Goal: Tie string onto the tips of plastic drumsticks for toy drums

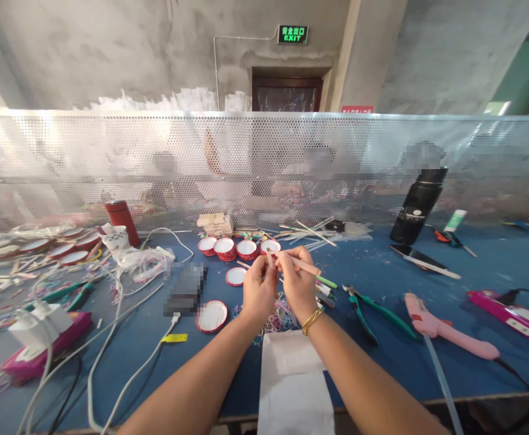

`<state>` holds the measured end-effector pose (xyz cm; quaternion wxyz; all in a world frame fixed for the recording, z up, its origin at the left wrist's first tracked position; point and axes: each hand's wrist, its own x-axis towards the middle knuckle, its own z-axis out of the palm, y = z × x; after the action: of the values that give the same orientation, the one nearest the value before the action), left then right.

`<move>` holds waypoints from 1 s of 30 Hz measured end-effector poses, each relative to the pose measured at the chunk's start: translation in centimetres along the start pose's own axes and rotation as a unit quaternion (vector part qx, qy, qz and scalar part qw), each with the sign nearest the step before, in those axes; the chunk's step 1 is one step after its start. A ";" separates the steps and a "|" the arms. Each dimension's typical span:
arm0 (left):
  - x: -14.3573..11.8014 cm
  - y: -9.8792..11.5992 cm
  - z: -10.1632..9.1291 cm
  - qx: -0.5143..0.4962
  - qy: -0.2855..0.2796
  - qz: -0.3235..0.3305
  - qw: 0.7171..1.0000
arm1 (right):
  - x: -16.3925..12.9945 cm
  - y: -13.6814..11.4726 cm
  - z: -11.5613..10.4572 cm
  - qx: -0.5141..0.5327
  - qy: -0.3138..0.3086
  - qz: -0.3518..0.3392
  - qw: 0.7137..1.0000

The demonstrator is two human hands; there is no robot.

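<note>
Both my hands are close together above the middle of the table. My left hand [260,285] pinches a short flat wooden stick [269,257] that stands up between thumb and finger. In my right hand [297,286] is a pale pink pen-like stick [307,266], its tip at the wooden stick. Whether the tip touches the wood, I cannot tell. Below the hands lie tangled coloured threads [282,317] and a white sheet of paper [294,393] reaching over the table edge. Red-rimmed round white discs, some stacked [224,248], sit behind and left; one single disc [211,316] lies nearer.
On the right are teal-handled cutters [384,314], a pink glue gun [450,335], a magenta power strip [513,315] and a black thermos [416,211]. Leftward lie a phone [186,290], white cables, another power strip [71,326] and a red bottle [123,222]. A perforated screen [228,151] stands behind.
</note>
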<state>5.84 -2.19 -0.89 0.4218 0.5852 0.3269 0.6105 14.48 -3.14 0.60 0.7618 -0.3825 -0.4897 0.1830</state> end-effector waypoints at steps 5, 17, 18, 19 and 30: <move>0.0 0.2 0.1 -0.004 0.000 0.006 1.000 | -0.1 -0.1 0.0 0.001 0.001 0.000 1.000; -0.1 0.2 0.0 -0.002 -0.001 0.011 1.000 | -0.2 0.0 0.1 0.013 -0.012 -0.001 1.000; -0.1 0.2 0.0 -0.002 -0.002 0.011 1.000 | -0.2 0.0 0.1 0.012 -0.011 -0.001 1.000; -0.1 0.2 0.0 -0.001 -0.004 0.011 1.000 | -0.2 0.0 0.1 0.011 -0.011 -0.002 1.000; -0.1 0.5 0.1 -0.007 0.004 0.001 1.000 | -0.1 0.2 0.0 -0.006 0.001 0.001 1.000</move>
<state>5.89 -2.48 -0.49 0.4242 0.5801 0.3239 0.6154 14.42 -3.10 0.41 0.7600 -0.3875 -0.4895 0.1808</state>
